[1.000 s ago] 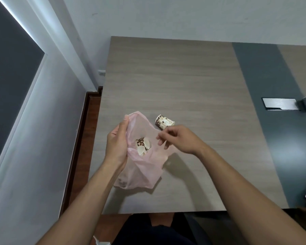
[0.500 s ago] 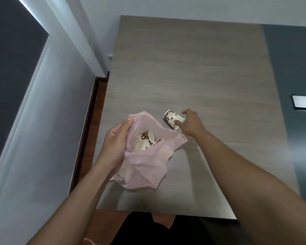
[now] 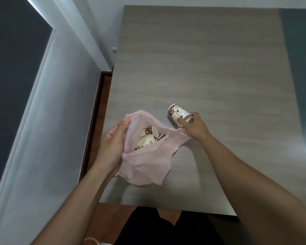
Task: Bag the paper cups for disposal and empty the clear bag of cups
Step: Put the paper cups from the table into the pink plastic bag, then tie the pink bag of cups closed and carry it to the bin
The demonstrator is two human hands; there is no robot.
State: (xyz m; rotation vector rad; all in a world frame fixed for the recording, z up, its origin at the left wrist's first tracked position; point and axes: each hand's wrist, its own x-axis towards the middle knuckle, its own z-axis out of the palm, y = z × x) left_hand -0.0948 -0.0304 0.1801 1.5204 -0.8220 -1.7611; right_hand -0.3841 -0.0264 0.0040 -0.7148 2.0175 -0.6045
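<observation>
left hand (image 3: 111, 144): gripping the left edge of the pink plastic bag (image 3: 145, 167), thumb up at the rim, so the mouth gapes open
right hand (image 3: 193, 126): fingers curled round a bean-print paper cup (image 3: 177, 113) at its open end
that cup: on its side, base pointing away, just past the bag's mouth; honestly can't tell if it's touching the desk (image 3: 201, 68)
bag: slumped near the desk's front-left edge, with a few matching cups (image 3: 147, 138) inside

Light: dim, cool, even
Source: light strip (image 3: 36, 7) far left
Shadows: soft, near on the bench (image 3: 201, 68)
Edges: wide-angle bending, slight blur
</observation>
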